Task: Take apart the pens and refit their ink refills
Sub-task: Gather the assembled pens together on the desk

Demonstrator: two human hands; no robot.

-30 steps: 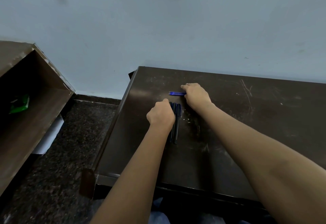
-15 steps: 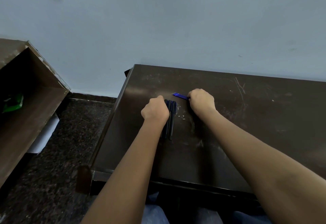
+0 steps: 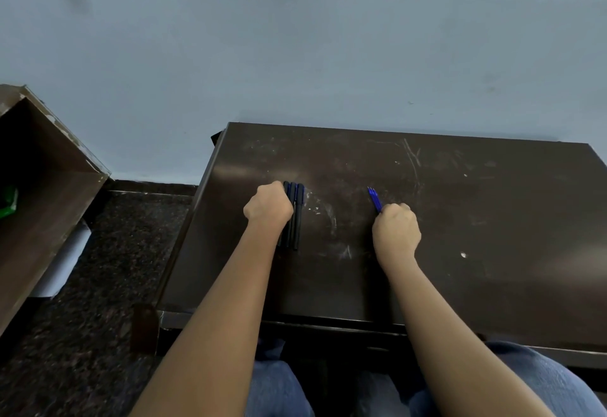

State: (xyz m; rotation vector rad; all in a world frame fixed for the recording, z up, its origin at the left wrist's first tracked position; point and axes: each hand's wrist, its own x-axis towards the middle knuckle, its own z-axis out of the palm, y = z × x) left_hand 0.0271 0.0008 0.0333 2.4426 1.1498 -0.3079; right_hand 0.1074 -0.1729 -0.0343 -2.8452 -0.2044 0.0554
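The dark counter carried all task items. The left hand rested near the counter's left edge, its grip curled against a row of dark pens. Whether the grip clamped a pen could not be determined. The right hand sat near the counter's middle, its grip clamped on the blue ink refills. The pens lay flat on the counter, side by side, parallel to its left edge. The refills projected from the fist toward the counter's far edge.
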